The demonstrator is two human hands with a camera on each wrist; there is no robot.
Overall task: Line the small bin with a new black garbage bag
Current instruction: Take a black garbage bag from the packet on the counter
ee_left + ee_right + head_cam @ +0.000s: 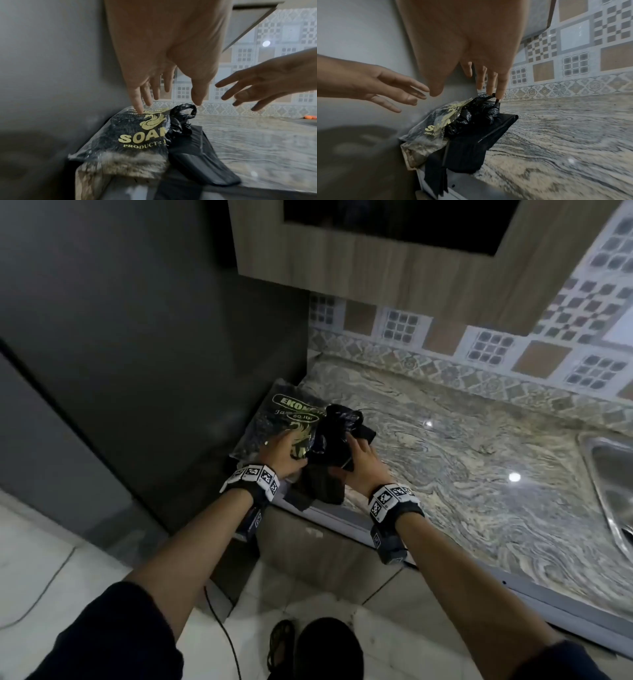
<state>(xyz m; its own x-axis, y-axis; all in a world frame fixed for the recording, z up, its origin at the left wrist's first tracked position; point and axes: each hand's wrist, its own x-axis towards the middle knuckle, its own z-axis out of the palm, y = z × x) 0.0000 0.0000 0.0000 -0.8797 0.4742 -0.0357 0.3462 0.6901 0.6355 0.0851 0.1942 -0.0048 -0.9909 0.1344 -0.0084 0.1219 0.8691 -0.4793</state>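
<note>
Two hands, one bag packet, one sink.

Under your hands you see thin plastic: the clear packet is glossy and crinkled with gold print, and the black garbage bag beside it is shiny, wrinkled film. The countertop is polished, veined stone. The far wall tiles look glazed, the cabinet matt wood-grain, the sink brushed metal.

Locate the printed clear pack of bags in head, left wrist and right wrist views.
Head: printed pack, centre-left, at the countertop's left end, under the left hand.
Left wrist: lower centre, a fingertip on its top.
Right wrist: centre-left.
Shared landmark: crumpled black bag against its right side.
</note>
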